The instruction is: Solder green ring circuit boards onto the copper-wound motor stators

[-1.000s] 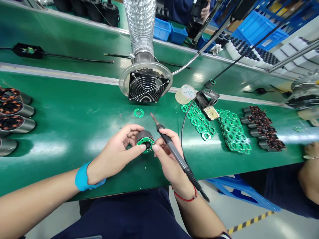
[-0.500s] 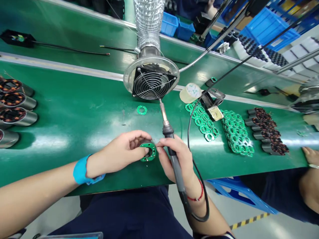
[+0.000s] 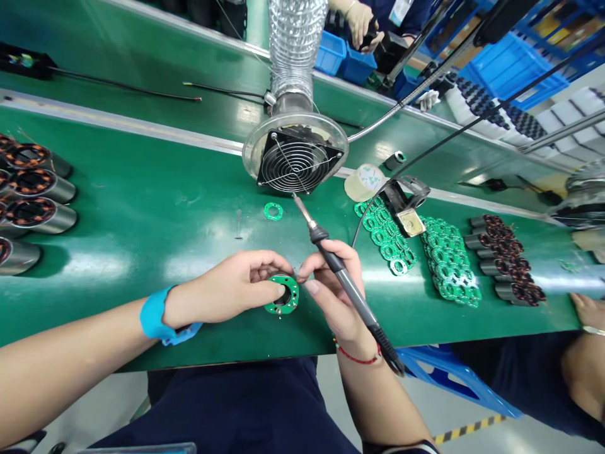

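Observation:
My left hand (image 3: 231, 287) is closed around a stator topped with a green ring-shaped circuit board (image 3: 293, 302). The thumb rests in the board's centre hole, and the hand hides most of the stator's body. My right hand (image 3: 333, 309) has a soldering iron (image 3: 358, 301) lodged in its grip, the tip pointing up and away toward the fan. Thumb and fingertips of that hand pinch together beside the board's right edge; anything thin between them is too small to make out. A loose green ring board (image 3: 267, 213) lies on the bench beyond my left hand.
A fume fan (image 3: 295, 167) hangs ahead on a foil duct. To the right lie many green ring boards (image 3: 449, 265), a soldering iron stand (image 3: 401, 202), a tape roll (image 3: 362, 183) and stators (image 3: 508, 258). More stators (image 3: 59, 214) stand left. Co-workers' hands (image 3: 588, 306) (image 3: 359, 22) show right and beyond.
The soldering iron has tilted, its tip swinging left and its rear end moving right and up. My right hand has turned with it. My left hand still holds the stator in about the same place.

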`<state>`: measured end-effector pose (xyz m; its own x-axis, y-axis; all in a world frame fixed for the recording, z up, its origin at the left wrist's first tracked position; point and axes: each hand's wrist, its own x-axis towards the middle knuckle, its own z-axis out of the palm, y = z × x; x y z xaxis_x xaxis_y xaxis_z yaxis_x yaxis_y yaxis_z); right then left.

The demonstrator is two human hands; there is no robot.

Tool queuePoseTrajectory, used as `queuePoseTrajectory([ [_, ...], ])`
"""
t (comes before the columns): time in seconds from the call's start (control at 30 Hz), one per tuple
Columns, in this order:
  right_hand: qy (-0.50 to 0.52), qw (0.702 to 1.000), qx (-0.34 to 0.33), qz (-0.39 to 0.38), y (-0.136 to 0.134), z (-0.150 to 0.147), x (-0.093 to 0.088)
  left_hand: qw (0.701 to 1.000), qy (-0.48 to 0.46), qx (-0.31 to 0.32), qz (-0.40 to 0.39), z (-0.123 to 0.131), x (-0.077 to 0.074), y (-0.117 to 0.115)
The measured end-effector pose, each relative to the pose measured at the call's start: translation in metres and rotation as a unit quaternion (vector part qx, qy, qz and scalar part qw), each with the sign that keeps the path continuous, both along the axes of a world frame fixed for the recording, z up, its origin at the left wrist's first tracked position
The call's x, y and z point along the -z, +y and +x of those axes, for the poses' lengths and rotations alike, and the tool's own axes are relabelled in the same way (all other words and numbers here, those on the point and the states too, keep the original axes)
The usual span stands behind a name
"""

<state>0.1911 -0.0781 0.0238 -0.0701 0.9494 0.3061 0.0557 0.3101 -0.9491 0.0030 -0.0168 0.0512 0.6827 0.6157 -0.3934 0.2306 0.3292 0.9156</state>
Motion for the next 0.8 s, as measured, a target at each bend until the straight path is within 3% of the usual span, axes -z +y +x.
queuePoseTrajectory([
  [0.13,0.063,0.997,-0.038,0.005,0.005,-0.005,0.007,0.998,-0.028,0.023,-0.051,0.000,-0.007,0.001],
  [0.27,0.043,0.998,-0.010,0.033,0.005,-0.009,0.006,0.997,-0.014,0.041,-0.069,0.000,-0.007,0.000],
  [0.33,-0.034,0.998,0.020,0.045,0.003,-0.008,0.001,0.999,0.016,0.028,-0.018,0.000,-0.003,-0.001],
  [0.47,-0.263,0.958,0.029,0.112,0.003,-0.004,-0.006,0.968,0.128,-0.026,0.213,-0.002,0.004,-0.001],
  [0.53,-0.272,0.955,0.017,0.118,0.003,-0.001,-0.006,0.970,0.133,-0.004,0.201,-0.002,0.005,0.000],
  [0.63,-0.164,0.985,-0.001,0.054,0.005,0.003,-0.001,0.990,0.082,0.043,0.109,-0.002,0.003,0.000],
  [0.7,-0.105,0.993,-0.046,-0.014,0.006,0.004,0.003,0.987,0.083,0.059,0.127,-0.002,0.001,-0.001],
  [0.8,-0.075,0.983,-0.132,-0.102,0.007,0.002,0.006,0.974,0.119,0.068,0.178,-0.002,0.004,-0.002],
])
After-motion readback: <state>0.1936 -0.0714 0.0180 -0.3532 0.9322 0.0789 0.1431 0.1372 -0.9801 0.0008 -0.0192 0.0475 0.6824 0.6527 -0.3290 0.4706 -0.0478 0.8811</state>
